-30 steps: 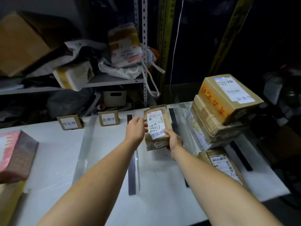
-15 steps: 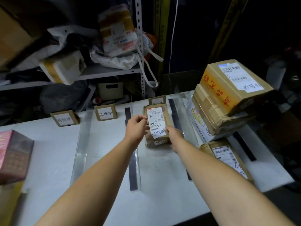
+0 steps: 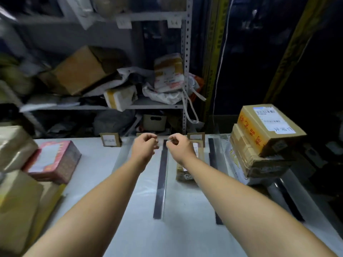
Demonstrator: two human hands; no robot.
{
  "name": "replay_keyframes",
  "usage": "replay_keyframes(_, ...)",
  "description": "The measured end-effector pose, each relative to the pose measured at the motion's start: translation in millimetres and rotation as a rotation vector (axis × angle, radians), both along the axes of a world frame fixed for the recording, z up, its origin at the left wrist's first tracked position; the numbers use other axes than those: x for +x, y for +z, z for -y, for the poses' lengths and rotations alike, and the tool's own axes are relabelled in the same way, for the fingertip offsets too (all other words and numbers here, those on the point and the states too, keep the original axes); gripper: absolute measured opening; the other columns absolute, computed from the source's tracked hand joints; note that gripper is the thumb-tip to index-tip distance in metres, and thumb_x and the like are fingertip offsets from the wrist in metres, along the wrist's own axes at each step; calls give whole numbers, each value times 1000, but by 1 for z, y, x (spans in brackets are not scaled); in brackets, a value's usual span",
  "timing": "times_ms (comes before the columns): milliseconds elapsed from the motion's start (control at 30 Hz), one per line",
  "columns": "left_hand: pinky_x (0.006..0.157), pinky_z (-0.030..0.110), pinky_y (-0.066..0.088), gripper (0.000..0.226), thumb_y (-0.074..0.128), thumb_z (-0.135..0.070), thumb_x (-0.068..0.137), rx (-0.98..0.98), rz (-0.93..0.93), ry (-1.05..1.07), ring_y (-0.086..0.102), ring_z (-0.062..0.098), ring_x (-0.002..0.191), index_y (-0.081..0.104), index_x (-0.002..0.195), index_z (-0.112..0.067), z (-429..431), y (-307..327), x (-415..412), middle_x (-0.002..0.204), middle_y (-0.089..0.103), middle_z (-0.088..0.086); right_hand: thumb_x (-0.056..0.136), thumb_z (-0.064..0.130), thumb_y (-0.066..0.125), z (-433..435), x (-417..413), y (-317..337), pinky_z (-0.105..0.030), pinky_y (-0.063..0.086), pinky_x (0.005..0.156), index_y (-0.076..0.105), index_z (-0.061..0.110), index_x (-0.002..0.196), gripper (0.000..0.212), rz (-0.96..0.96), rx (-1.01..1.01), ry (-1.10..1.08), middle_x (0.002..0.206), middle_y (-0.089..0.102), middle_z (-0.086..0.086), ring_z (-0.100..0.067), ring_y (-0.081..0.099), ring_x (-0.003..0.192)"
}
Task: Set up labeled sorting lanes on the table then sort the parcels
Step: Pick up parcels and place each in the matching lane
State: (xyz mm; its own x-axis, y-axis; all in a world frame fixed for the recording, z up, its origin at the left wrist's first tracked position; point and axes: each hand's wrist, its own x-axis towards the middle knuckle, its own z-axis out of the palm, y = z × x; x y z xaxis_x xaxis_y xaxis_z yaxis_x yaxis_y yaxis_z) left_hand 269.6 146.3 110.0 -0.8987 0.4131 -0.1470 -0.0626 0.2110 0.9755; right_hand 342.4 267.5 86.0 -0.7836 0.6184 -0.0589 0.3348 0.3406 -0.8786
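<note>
Left hand [image 3: 144, 146] and right hand [image 3: 178, 147] up side by side, fingers curled in, gripping nothing, strip [image 3: 161, 182] below the gap between them, parcel [image 3: 182, 176] under the right forearm

White table [image 3: 104, 164]: one dark strip [image 3: 161, 180] runs lengthwise beneath the gap between left hand [image 3: 144, 145] and right hand [image 3: 178, 147]. A small parcel [image 3: 182, 174] lies under the right forearm. Pink box [image 3: 53, 160] sits well left of the left hand; stacked cartons [image 3: 259, 145] right of the right hand.

The box [image 3: 55, 164] is pink, the parcel [image 3: 269, 125] brown with orange lettering, the strip [image 3: 161, 182] seemingly black.
</note>
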Motion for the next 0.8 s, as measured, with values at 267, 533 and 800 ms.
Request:
replay_keyframes(267, 61, 31, 50, 17, 54, -3, 86, -107, -212, 342, 64, 21, 75, 65, 80, -14, 167, 50, 8, 80, 68, 7, 91, 24, 69, 168, -62, 55, -10, 41, 63, 68, 19, 108, 18, -214, -38, 402, 90, 66, 9, -5, 60, 80)
replay_keyframes(533, 65, 34, 51, 22, 57, -1, 87, -181, -266, 770, 62, 22, 65, 65, 74, -17, 362, 65, 25, 68, 65, 3, 75, 38, 84, 344, -95, 58, -36, 56, 97, 60, 23, 124, 57, -209, 61, 781, 117, 68, 1, -17, 65, 109)
replay_keyframes(800, 77, 41, 57, 14, 59, -17, 87, -200, -134, 819, 67, 24, 76, 67, 79, -25, 478, 59, -15, 73, 70, 2, 71, 50, 89, 431, -134, 41, -38, 30, 120, 31, 16, 157, 108, -57, 415, 809, 159, 37, -7, -25, 32, 146)
